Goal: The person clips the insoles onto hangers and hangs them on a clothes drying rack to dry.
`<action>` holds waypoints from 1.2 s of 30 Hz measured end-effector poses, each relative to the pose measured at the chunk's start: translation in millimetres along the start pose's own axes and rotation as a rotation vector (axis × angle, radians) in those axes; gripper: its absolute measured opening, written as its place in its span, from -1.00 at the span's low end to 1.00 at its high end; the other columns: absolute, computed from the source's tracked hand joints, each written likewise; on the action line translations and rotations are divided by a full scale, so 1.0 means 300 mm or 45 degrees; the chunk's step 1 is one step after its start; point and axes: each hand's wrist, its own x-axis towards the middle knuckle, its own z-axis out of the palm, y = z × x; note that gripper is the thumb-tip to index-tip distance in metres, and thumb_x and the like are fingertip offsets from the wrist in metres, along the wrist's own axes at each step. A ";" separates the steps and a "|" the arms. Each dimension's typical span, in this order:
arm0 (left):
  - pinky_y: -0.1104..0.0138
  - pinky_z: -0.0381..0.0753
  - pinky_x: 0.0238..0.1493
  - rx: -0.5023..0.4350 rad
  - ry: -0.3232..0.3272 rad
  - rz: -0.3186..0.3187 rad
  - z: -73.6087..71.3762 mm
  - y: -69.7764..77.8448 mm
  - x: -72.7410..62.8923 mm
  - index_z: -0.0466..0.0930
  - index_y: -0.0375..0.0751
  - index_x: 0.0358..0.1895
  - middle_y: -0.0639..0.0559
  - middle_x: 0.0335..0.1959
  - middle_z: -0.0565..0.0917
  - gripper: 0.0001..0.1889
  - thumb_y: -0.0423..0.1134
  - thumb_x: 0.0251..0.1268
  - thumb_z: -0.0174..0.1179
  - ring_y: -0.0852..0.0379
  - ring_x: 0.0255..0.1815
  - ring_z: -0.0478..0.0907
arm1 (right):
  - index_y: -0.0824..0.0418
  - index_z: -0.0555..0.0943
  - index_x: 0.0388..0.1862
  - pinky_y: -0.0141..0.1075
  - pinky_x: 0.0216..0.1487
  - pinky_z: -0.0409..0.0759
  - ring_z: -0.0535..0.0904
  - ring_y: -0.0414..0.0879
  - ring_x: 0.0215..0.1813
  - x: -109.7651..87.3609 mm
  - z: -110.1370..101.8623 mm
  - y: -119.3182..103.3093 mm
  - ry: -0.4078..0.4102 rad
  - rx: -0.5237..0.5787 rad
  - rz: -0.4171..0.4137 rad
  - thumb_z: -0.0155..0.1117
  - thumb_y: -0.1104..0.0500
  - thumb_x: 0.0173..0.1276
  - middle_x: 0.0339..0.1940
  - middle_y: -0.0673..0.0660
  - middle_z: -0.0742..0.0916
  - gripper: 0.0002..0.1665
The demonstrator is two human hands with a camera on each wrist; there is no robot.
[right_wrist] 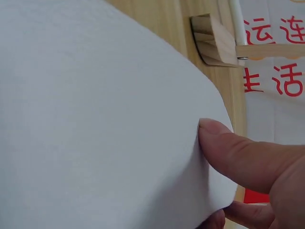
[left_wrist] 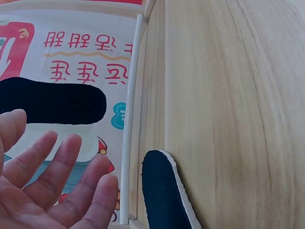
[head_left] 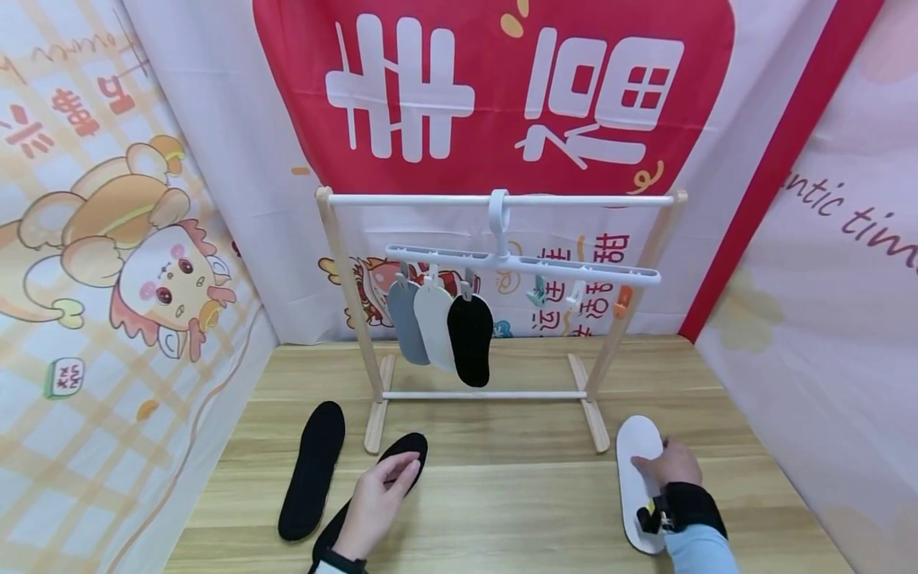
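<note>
On the right, a white insole [head_left: 634, 478] is pinched at its edge by my right hand [head_left: 674, 464]. In the right wrist view the thumb [right_wrist: 233, 148] presses its white face while fingers show behind the edge. My left hand [head_left: 376, 502] hovers over a black insole [head_left: 410, 443], partly covering it. Its fingers [left_wrist: 62, 160] look spread and loosely bent in the left wrist view, with nothing between them. A second black insole [head_left: 312, 470] lies farther left. Grey [head_left: 406, 327], white [head_left: 433, 319] and black [head_left: 470, 343] insoles hang from clips on a white hanger [head_left: 502, 260].
A wooden rack with a white top bar [head_left: 423, 200] stands at the back of the wooden table [head_left: 516, 510], carrying the hanger. Green [head_left: 536, 292], white [head_left: 576, 295] and orange [head_left: 622, 301] clips dangle at the hanger's right side. Printed cloth walls [head_left: 179, 88] surround the table.
</note>
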 end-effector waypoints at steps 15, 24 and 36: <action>0.27 0.62 -0.02 0.053 0.020 -0.043 -0.024 0.008 0.023 0.70 -0.10 0.03 -0.01 -0.06 0.74 -0.75 -0.10 0.43 0.22 0.11 -0.05 0.65 | 0.61 0.23 0.36 0.20 0.14 0.42 0.42 0.47 0.14 -0.038 -0.061 0.029 -0.045 0.284 0.073 0.07 -0.07 0.47 0.15 0.63 0.47 -0.17; 0.28 0.63 -0.02 0.040 0.032 0.004 -0.040 0.026 0.037 0.70 -0.13 0.03 -0.07 -0.04 0.73 -0.73 -0.08 0.44 0.21 0.09 -0.06 0.66 | 0.58 0.28 0.34 0.19 0.16 0.38 0.42 0.40 0.13 -0.092 -0.122 -0.043 0.018 0.367 0.012 0.03 -0.05 0.53 0.15 0.61 0.47 -0.26; 0.30 0.63 -0.01 0.008 0.027 0.041 -0.052 0.055 0.063 0.70 -0.16 0.02 -0.03 -0.06 0.74 -0.68 -0.02 0.41 0.22 0.12 -0.06 0.67 | 0.39 0.39 0.35 -0.20 -0.19 0.61 0.54 0.17 -0.06 -0.140 -0.160 -0.163 0.128 0.445 -0.052 0.05 -0.18 0.52 0.05 0.40 0.59 -0.27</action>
